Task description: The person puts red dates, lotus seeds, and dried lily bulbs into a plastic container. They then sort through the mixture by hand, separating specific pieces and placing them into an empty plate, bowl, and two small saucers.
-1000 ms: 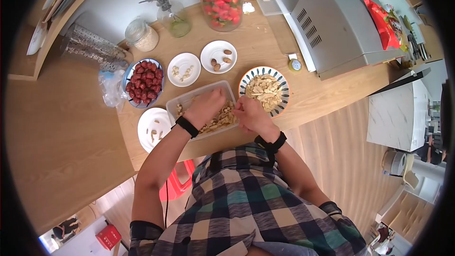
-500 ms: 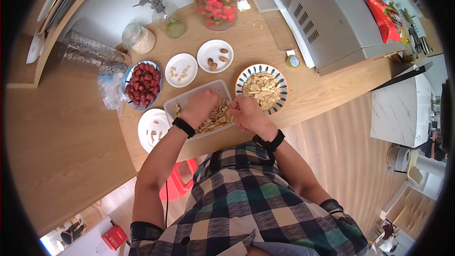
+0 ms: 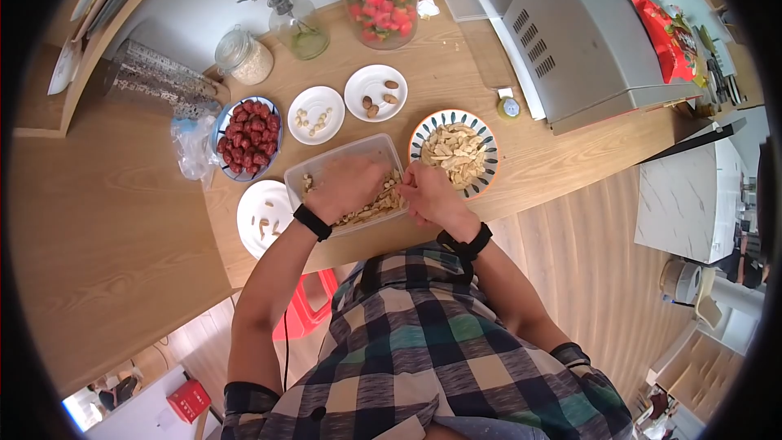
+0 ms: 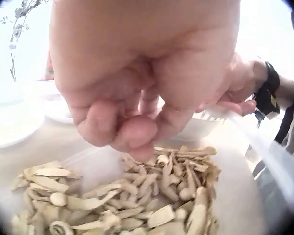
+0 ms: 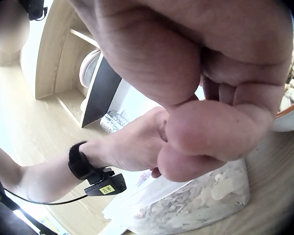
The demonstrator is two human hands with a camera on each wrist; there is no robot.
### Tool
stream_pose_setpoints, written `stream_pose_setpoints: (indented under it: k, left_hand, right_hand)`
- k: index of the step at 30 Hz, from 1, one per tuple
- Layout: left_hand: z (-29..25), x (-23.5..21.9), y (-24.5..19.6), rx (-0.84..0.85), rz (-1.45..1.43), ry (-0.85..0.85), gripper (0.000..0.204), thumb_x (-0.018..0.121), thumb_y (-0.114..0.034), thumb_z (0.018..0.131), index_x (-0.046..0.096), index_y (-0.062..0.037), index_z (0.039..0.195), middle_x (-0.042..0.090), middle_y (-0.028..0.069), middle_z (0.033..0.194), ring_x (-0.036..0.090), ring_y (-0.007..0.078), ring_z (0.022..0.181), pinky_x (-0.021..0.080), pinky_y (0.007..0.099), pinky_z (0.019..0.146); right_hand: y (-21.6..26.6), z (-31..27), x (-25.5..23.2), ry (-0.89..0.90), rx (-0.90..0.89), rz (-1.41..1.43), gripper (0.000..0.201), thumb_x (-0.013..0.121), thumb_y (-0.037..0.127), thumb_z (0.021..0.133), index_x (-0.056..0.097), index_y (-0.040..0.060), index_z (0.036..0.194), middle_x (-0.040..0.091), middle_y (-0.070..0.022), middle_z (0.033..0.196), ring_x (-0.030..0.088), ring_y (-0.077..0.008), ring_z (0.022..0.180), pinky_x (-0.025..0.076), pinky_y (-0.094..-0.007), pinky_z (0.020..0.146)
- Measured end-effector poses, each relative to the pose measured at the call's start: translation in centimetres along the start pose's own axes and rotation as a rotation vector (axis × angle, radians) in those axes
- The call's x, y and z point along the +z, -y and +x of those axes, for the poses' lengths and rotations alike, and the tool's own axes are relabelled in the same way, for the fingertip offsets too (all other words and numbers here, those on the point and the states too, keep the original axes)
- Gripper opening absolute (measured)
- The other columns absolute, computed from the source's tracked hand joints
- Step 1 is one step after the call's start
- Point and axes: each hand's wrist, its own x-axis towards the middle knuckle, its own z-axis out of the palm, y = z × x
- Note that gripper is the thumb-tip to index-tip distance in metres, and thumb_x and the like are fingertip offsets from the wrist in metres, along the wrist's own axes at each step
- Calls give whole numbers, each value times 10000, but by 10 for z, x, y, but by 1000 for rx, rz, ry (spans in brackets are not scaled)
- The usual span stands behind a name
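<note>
Since half a second ago, both hands are staying over the plastic tub [image 3: 326,169], shifting only slightly. The left hand [image 3: 349,186] is hovering inside the tub, its fingertips [image 4: 132,134] bunching together just above the heap of nut shells [image 4: 137,196]; whether this grip is pinching anything cannot be told. The right hand [image 3: 425,194] is curling at the tub's right end, beside the patterned bowl [image 3: 423,134] on the counter [image 3: 456,73]; its grip likewise cannot be told.
</note>
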Motion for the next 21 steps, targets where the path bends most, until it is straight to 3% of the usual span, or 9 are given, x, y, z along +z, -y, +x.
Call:
stream_pose_setpoints:
  k: [1, 3, 13, 21]
  left_hand:
    - [2, 11, 4, -3, -1, -1, 136, 650, -111, 845, 665, -38, 959, 681, 191, 805, 694, 365, 818, 538, 498, 698]
    - [8, 42, 15, 159, -101, -54, 130, 656, -132, 865, 658, -21, 932, 666, 196, 754, 655, 404, 729, 516, 503, 662]
    - [8, 39, 10, 144, 39, -43, 135, 637, -141, 883, 651, -16, 932, 658, 197, 732, 677, 399, 726, 529, 505, 648]
    - [8, 38, 5, 154, 160, -58, 138, 637, -141, 858, 685, -20, 810, 684, 167, 777, 708, 345, 757, 558, 462, 664]
  right_hand:
    - [0, 1, 0, 3, 0, -1, 148, 628, 70, 931, 536, -38, 889, 597, -129, 566, 610, -204, 410, 457, -332, 342]
    - [-1, 2, 0, 14, 49, -52, 190, 650, 146, 974, 539, 5, 911, 624, -86, 604, 611, -156, 435, 459, -299, 365]
    - [5, -1, -1, 18, 76, -40, 179, 641, 136, 978, 536, 4, 918, 623, -87, 608, 612, -154, 442, 455, -299, 364]
    - [2, 1, 0, 20, 59, -62, 191, 652, 145, 974, 535, 3, 924, 621, -88, 606, 604, -155, 435, 451, -302, 364]
